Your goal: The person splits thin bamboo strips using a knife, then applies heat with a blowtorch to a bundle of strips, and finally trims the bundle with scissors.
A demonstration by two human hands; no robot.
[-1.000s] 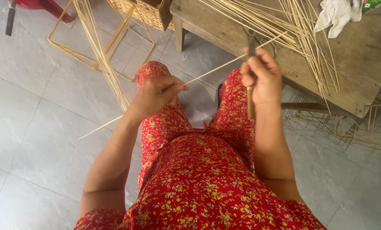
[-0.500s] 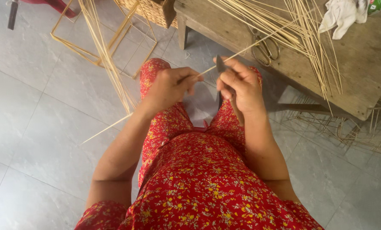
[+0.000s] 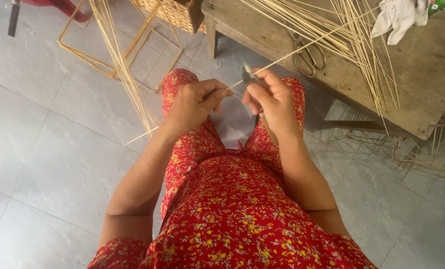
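Hands meet above the lap: the left hand [image 3: 195, 102] pinches a long thin bamboo strip [image 3: 302, 47], steadying it where the right hand [image 3: 272, 99], clenched on a small knife [image 3: 249, 75], meets it, near the bench [image 3: 431, 84].

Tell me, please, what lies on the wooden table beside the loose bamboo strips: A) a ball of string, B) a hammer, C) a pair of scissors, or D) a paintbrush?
C: a pair of scissors with looped metal handles lies on the wooden table among the bamboo strips, near a white cloth.
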